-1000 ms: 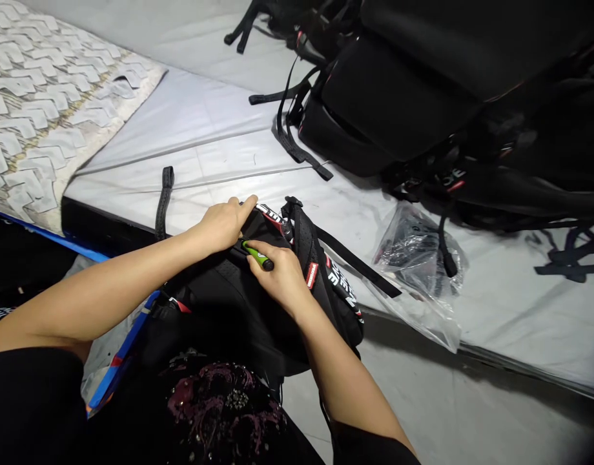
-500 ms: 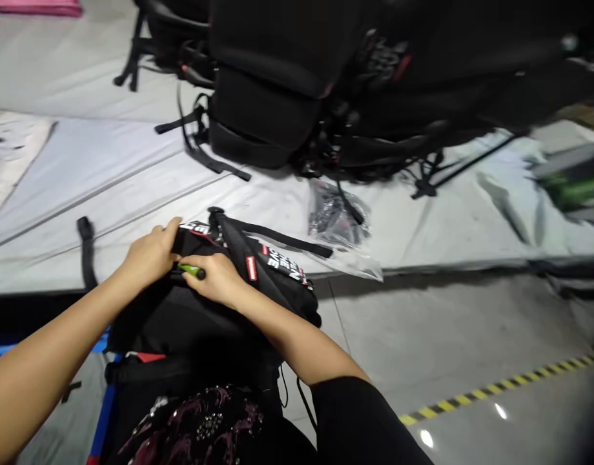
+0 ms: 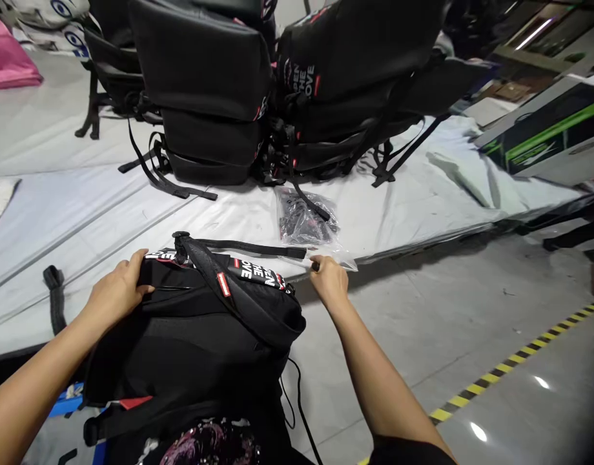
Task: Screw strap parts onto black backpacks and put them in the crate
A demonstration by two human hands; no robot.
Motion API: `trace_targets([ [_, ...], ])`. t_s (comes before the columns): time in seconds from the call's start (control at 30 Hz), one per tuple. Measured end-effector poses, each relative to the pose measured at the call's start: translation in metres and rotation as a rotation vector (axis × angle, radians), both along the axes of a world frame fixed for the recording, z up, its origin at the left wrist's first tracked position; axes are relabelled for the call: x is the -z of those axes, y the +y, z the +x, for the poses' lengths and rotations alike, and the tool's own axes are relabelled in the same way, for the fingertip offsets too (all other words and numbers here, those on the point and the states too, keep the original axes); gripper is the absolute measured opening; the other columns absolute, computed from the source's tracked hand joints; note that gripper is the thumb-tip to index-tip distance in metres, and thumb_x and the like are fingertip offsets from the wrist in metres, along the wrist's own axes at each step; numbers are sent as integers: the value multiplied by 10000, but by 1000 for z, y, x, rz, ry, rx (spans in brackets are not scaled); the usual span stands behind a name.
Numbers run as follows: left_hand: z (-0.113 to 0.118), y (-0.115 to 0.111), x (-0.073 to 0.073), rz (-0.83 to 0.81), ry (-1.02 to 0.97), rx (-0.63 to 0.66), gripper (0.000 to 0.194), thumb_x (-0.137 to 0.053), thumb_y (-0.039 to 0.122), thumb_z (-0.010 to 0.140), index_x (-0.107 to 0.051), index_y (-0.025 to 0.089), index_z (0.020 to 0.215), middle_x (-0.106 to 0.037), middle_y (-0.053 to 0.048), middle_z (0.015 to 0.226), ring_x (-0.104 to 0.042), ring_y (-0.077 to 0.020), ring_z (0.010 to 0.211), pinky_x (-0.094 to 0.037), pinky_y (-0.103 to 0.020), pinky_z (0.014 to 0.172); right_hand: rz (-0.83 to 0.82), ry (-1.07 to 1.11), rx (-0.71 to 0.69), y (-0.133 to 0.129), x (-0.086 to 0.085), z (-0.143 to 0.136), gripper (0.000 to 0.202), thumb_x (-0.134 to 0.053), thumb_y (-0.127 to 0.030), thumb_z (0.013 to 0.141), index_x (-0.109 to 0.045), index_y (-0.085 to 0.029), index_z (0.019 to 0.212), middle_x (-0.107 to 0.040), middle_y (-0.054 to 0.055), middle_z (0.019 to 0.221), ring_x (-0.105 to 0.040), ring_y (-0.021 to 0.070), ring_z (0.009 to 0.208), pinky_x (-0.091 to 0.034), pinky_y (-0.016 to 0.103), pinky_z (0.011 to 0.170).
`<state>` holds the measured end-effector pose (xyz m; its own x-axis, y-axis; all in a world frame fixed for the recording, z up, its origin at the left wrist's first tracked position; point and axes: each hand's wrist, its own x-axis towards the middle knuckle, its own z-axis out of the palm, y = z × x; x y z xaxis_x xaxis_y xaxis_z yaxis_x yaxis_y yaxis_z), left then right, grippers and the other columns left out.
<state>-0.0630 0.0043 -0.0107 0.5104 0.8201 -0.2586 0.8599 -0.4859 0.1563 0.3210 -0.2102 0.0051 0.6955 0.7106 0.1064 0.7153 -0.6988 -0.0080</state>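
Note:
A black backpack (image 3: 190,342) lies against my body at the table's edge, with white lettering and a shoulder strap (image 3: 248,310) with a red label across it. My left hand (image 3: 115,287) pinches the backpack's left upper edge between thumb and fingers, beside a slit-like opening. Off the backpack's right side, my right hand (image 3: 328,278) is closed around a small green and black tool (image 3: 315,265). Only the tool's dark end shows now, so its exact kind is hidden. A loose webbing strap (image 3: 258,248) ends just left of this hand.
Several black backpacks (image 3: 204,71) stand across the white-covered table (image 3: 98,213). A clear plastic bag of small black parts (image 3: 307,219) lies near the table's edge. Pink cloth (image 3: 6,55) is at far left. Yellow-black tape (image 3: 510,361) runs along the floor.
My right hand has moved right, away from the backpack's opening, carrying the small tool. My left hand keeps its hold on the edge. The view has shifted, showing more of the far backpacks.

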Motion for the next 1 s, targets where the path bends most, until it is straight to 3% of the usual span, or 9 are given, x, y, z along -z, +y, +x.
trace_targets([
  [0.1,0,1,3,6,-3,-10,702,-452,412,887,-218,193,1511,-583,-183,1194,-640,-387,1043,-512,-443,819,-100,-15,-61,5,21,36,454,-519,-90,857,-650,-145,1288,-690,173,1175,-651,271,1055,-463,350,902],
  [0.23,0,-1,1,7,-9,-25,688,-469,396,900,-219,186,1505,-578,-183,1225,-616,-382,1129,-505,-436,878,-221,-4,-227,33,29,54,441,-566,-168,888,-636,-215,1320,-705,131,1127,-630,256,1090,-442,306,912],
  [0.37,1,-5,-3,2,-6,-48,691,-503,362,908,-210,190,1510,-582,-177,1238,-619,-369,1136,-499,-425,900,-290,-24,-302,46,29,59,373,-557,-244,929,-640,-164,1284,-710,160,1088,-647,263,1054,-453,304,875],
  [0.63,4,-9,-6,2,-27,-64,681,-536,287,908,-237,191,1513,-590,-169,1256,-624,-348,1144,-498,-415,896,-242,-74,-253,44,32,44,336,-387,-72,935,-669,-46,1116,-717,241,1011,-689,280,963,-475,329,805],
  [0.8,5,-11,-9,19,-29,-71,687,-549,293,905,-248,180,1512,-584,-185,1279,-625,-347,1149,-503,-408,890,-146,-24,-168,35,18,37,324,-441,-89,909,-708,-113,1090,-739,194,1036,-684,276,1017,-473,307,797],
  [0.9,4,-11,-9,36,-5,-57,692,-541,320,913,-240,179,1519,-594,-188,1252,-646,-350,1101,-511,-408,862,-60,15,-55,19,1,37,351,-474,-143,902,-708,-156,1163,-756,164,1005,-701,272,959,-480,307,751],
  [1.0,4,-11,-10,35,-8,-55,699,-541,333,918,-235,185,1528,-594,-189,1253,-645,-362,1099,-517,-419,858,35,85,-14,2,-21,31,317,-517,-260,903,-737,-164,1109,-766,129,900,-708,249,825,-484,295,672],
])
